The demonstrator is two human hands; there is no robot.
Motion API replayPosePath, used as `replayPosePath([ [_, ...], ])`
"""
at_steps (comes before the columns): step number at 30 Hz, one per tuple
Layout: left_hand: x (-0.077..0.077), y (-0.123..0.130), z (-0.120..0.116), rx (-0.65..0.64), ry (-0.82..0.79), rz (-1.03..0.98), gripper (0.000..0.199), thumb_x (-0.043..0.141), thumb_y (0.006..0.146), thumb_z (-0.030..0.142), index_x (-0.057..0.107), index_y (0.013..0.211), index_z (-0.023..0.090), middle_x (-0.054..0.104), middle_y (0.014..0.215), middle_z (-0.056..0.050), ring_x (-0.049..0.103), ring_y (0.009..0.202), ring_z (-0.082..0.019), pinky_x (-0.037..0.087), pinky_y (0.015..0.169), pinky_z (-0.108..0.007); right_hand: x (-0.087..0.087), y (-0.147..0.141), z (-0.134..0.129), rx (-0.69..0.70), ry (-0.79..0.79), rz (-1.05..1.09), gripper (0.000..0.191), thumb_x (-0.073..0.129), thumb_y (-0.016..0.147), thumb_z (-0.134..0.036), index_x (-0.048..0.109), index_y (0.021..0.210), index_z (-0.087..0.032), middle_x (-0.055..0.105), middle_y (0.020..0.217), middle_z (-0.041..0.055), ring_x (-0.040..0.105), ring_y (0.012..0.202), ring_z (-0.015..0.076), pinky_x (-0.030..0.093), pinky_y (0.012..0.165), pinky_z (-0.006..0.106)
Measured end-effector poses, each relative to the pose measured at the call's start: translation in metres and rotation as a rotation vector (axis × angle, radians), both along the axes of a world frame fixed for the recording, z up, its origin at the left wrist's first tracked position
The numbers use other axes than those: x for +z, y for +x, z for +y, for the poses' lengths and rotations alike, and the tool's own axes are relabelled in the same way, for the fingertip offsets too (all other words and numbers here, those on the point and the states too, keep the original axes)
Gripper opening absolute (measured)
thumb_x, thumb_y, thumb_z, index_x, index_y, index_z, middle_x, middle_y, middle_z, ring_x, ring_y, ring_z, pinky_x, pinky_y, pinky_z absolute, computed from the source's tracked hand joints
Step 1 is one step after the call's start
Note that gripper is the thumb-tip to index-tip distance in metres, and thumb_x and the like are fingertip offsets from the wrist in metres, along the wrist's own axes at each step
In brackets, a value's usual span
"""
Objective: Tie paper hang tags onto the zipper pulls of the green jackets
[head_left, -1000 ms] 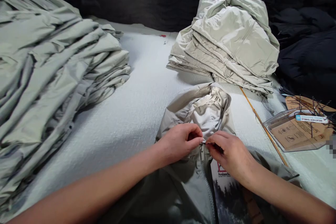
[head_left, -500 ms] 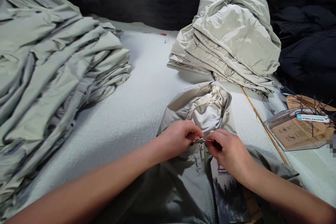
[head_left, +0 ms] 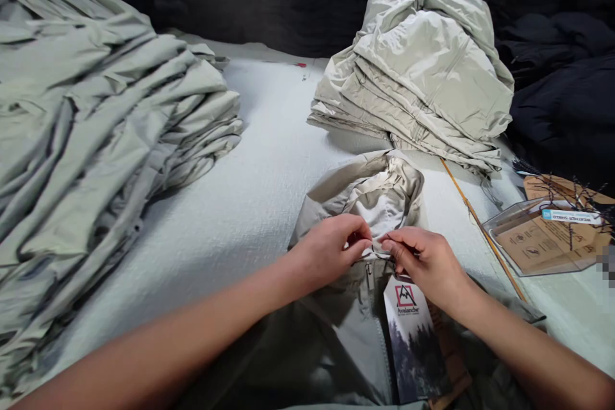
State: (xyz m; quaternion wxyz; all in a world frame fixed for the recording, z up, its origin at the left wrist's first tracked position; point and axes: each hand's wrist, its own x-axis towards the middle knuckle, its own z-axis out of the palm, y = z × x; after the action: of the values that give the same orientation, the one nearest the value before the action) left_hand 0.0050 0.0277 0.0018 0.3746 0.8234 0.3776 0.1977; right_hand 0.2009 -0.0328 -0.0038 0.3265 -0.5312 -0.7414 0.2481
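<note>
So the jacket (head_left: 336,339) is laid out by the tabletop's (head_left: 211,224) near edge, a bit right of the middle, with its hood (head_left: 314,198) pointed at the far edge. Both hands are brought in close at the collar, just above the top of the zip (head_left: 379,327), fingertips nearly meeting.

The left hand (head_left: 327,251) has its thumb and index finger pinched together at the collar; whatever is held there is too small to make out. The right hand (head_left: 430,266) is closed in a pinch too, with a bit of something thin and dark seen at the tips, can't be told exactly what.

The tag (head_left: 417,346) with the Avalanche logo is seen lying face up on the jacket, just right of the zip and below the right hand. Some brown card (head_left: 454,359) is partly covered by it.

A big messy pile (head_left: 106,134) of similar pale cloth is heaped along the left side, and a neater stack (head_left: 427,70) is set near the far edge, right of the middle. Over by the right edge, brown cards are kept in a clear pouch (head_left: 509,214), with black strings (head_left: 576,191) tangled over it. A yellow strip (head_left: 485,237) is run diagonally between pouch and jacket.
</note>
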Motion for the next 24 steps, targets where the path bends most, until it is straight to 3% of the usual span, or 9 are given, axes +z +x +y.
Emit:
replayPosePath([
  [5, 0.006, 0.008, -0.004, 0.032, -0.458, -0.271, 0.011, 0.06, 0.081, 0.025, 0.06, 0.081, 0.014, 0.06, 0.065, 0.001, 0.054, 0.061, -0.011, 0.04, 0.059, -0.022, 0.002, 0.003, 0.005, 0.0, 0.0, 0.189, 0.019, 0.056, 0.091, -0.027, 0.073, 0.088, -0.02, 0.064, 0.083, 0.0042, 0.06, 0.077, 0.015, 0.047, 0.067, 0.026],
  [8, 0.005, 0.012, -0.006, 0.064, -0.592, -0.389, 0.017, 0.063, 0.08, 0.03, 0.058, 0.081, 0.014, 0.061, 0.066, 0.001, 0.054, 0.059, -0.009, 0.039, 0.056, -0.02, -0.001, 0.002, 0.007, -0.061, -0.076, 0.364, 0.013, 0.068, 0.082, -0.031, 0.075, 0.085, -0.021, 0.066, 0.078, 0.0029, 0.06, 0.069, 0.0136, 0.048, 0.061, 0.025],
  [13, 0.003, 0.014, -0.007, 0.121, -0.656, -0.533, 0.022, 0.07, 0.075, 0.033, 0.061, 0.081, 0.014, 0.062, 0.07, 0.001, 0.053, 0.059, -0.008, 0.039, 0.055, -0.019, -0.001, -0.002, 0.008, -0.111, -0.329, 0.581, 0.022, 0.075, 0.073, -0.039, 0.071, 0.079, -0.018, 0.067, 0.066, -0.0008, 0.058, 0.053, 0.0106, 0.047, 0.051, 0.023],
  [24, -0.001, 0.014, -0.007, 0.168, -0.687, -0.559, 0.02, 0.078, 0.068, 0.029, 0.066, 0.075, 0.014, 0.061, 0.065, 0.002, 0.052, 0.058, -0.007, 0.038, 0.054, -0.018, 0.002, -0.005, 0.009, -0.131, -0.406, 0.635, 0.032, 0.081, 0.065, -0.046, 0.07, 0.075, -0.018, 0.067, 0.059, -0.0003, 0.062, 0.053, 0.013, 0.045, 0.046, 0.022],
])
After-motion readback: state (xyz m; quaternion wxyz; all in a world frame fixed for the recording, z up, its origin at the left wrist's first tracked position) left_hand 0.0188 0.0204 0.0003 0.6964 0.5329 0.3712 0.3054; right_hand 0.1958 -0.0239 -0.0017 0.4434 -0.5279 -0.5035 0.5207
